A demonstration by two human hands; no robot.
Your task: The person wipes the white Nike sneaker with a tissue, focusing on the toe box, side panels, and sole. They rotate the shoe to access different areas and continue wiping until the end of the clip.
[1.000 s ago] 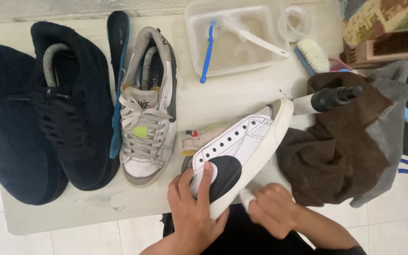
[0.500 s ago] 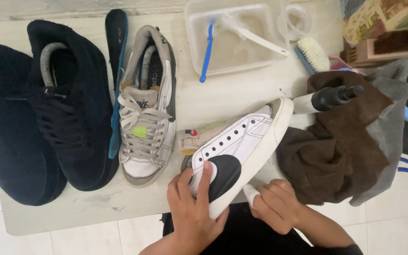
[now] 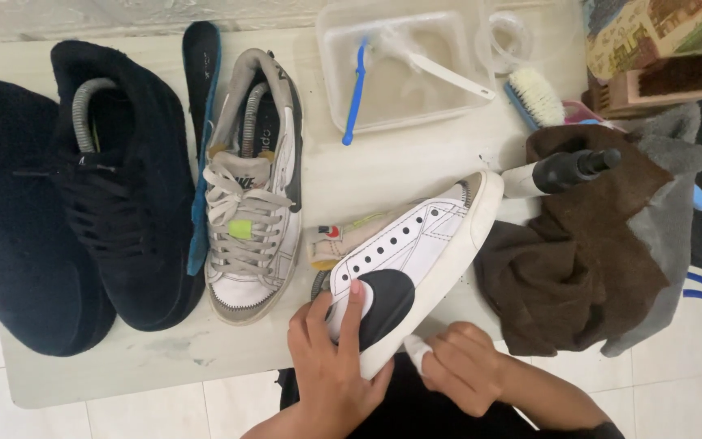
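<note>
Left hand: my left hand [image 3: 331, 354] lay spread on the white sneaker [image 3: 412, 260], fingers flat over its black side patch, pinning it on its side.
Right hand: my right hand [image 3: 465, 366] was curled tight around a small white pad [image 3: 416, 351], pressed to the sneaker's sole edge.
Sneaker's place: at the near edge of the table [image 3: 383, 175], toe toward the brown cloth [image 3: 587, 244].
Around it: a laced white shoe [image 3: 253, 203] and a black shoe [image 3: 123, 187] stood to the left; a clear tub [image 3: 404, 69] with a blue toothbrush [image 3: 356, 89] sat farther back.
</note>
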